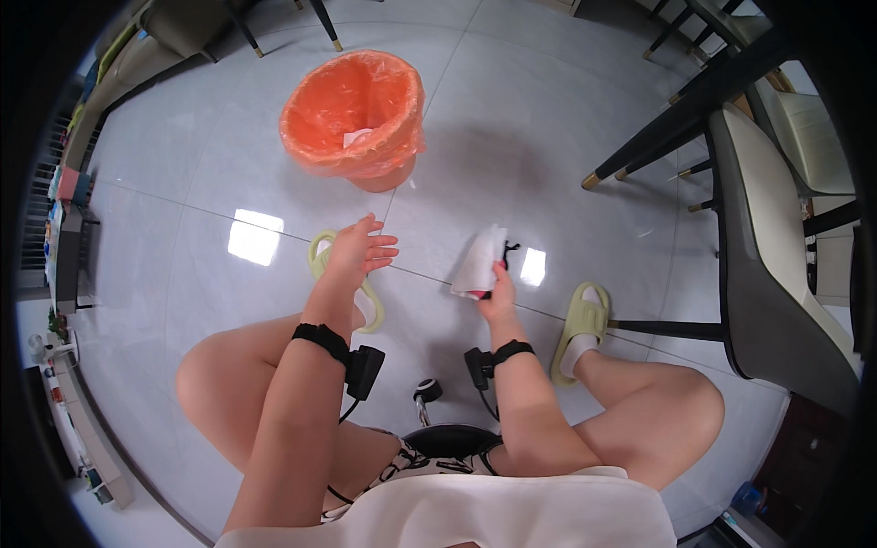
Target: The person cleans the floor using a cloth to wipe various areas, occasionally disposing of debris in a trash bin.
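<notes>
My right hand (499,294) grips a white cloth or tissue (477,266) together with a small item that has pink and black parts; most of that item is hidden, so its kind cannot be told. A black cord end sticks out beside the white sheet. To the left, my left hand (360,250) is spread above a slipper, holding nothing. Beyond both hands stands an orange waste bin (384,179) lined with an orange plastic bag (322,113). A piece of white paper (356,138) lies inside the bin.
Black table legs with gold tips (644,133) and a grey and cream chair (760,226) stand at the right. Light green slippers (584,318) are on my feet on the glossy tiled floor (205,151). A castor (428,390) shows beneath my seat. A sofa (147,65) is at the upper left.
</notes>
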`<state>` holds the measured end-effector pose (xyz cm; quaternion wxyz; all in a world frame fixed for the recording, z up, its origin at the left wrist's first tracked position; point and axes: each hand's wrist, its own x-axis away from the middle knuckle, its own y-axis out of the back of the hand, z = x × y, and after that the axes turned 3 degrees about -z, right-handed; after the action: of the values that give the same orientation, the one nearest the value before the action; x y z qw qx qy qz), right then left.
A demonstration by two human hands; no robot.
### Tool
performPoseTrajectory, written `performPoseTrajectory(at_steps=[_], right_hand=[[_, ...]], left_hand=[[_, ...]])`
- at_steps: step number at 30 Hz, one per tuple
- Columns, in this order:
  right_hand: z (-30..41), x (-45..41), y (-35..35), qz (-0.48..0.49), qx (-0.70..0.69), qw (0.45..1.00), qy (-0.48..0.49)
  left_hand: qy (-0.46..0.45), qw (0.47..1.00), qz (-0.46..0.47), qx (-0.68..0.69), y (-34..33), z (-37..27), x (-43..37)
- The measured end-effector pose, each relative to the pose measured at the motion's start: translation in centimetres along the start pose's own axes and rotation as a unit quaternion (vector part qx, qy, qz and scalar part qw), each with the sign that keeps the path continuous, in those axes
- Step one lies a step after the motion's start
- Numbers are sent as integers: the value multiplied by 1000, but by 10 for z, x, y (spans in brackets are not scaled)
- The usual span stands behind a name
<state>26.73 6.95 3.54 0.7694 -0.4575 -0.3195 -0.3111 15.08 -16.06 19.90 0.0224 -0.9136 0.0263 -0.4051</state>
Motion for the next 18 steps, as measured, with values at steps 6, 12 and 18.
performPoseTrajectory(at_steps=[6,12,18], right_hand=[[65,33,-19,102,-137,985,27],[94,65,-97,206,-111,971,53],[103,96,-210,271,-9,959,82]], left_hand=[[-24,999,23,21,-20,-14,4],[-63,996,23,67,-23,-41,14],[-328,943,-39,-33,-48,-73,6]])
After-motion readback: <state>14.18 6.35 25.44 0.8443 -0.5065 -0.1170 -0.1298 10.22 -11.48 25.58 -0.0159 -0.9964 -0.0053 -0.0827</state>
